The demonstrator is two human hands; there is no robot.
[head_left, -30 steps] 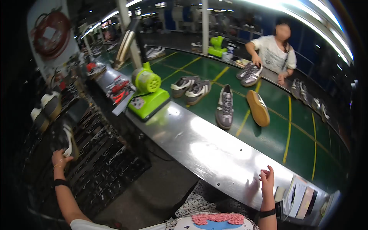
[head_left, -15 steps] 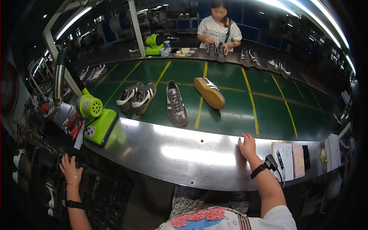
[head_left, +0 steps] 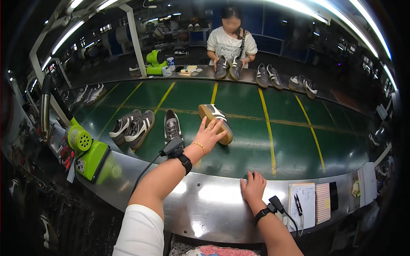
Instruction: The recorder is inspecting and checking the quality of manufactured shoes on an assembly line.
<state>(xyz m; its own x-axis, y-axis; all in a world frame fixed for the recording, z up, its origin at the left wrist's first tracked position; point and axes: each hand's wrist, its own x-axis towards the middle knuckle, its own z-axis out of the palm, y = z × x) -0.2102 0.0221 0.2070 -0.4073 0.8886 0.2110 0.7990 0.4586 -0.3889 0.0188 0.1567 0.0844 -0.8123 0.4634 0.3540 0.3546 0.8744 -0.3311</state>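
Note:
A grey shoe with white stripes and a tan sole [head_left: 227, 135] lies tipped on its side on the green conveyor belt [head_left: 239, 160]. My left hand [head_left: 208, 135] reaches over it with fingers spread across its sole and side; whether they press on it I cannot tell. Just left of my forearm stands its grey mate [head_left: 171, 126], upright and partly hidden by my wristband and device. My right hand [head_left: 254, 187] rests at the far edge of the metal table [head_left: 222, 194], its fingers and thumb apart. Something small and dark shows by its fingertips, too small to name.
A pair of grey shoes [head_left: 133, 128] sits farther left on the belt. At the left end stands a green machine [head_left: 92, 160]. Notebooks [head_left: 308, 200] lie on the right. Across the belt, a person [head_left: 232, 42] holds a pair of shoes [head_left: 228, 67], near other pairs.
My left hand has swung from the dark lower left up over the tipped shoe. My right hand stays at the table edge. The person opposite now has both hands beside the shoes. The view has shifted.

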